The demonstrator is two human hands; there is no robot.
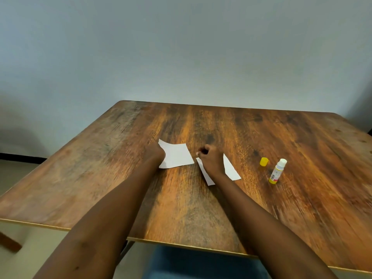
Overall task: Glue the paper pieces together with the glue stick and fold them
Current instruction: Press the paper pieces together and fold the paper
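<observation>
While the glue stick [278,171] is standing uncapped toward the right edge of the bench [100,188], its yellow cap [264,161] sitting just beside it, both hands are working on the paper near the middle. The left hand [154,155] is resting on the left edge of the larger paper piece [177,156], probably pinning it so it is not sliding; its fingers are hidden beneath the hand, so I cannot tell whether they are spread or curled. The right hand [210,161] is lying over the smaller paper piece [231,170], which is angled toward the near edge, with its fingers curled and seemingly pinching the strip's far end, perhaps to lift it over to the other sheet. The two pieces are lying near each other but apart, so joining and folding are looking undone. The bench is dark-grained wood, standing before a plain pale wall [181,47].
</observation>
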